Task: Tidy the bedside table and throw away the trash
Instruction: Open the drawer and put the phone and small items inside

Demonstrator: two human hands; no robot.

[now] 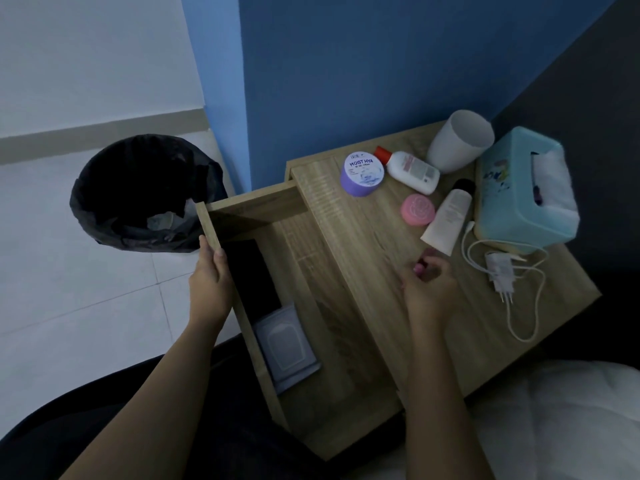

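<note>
The wooden bedside table (349, 237) has its drawer (207, 220) pulled out to the left. My left hand (211, 282) grips the drawer's front edge. My right hand (429, 285) hovers over the tabletop, fingers curled on a small pink item (419, 269) that I cannot identify. On top stand a purple cream jar (362, 174), a white bottle with a red cap (412, 171), a pink round tin (418, 209), a white tube (448, 220), a white cup (460, 140), a teal tissue box (512, 188) and a white charger with cable (500, 271).
A bin lined with a black bag (138, 195) stands on the tiled floor left of the table, with some scraps inside. In the drawer lie a flat black device (249, 271) and a pale packet (287, 344). White bedding (554, 427) is at the lower right.
</note>
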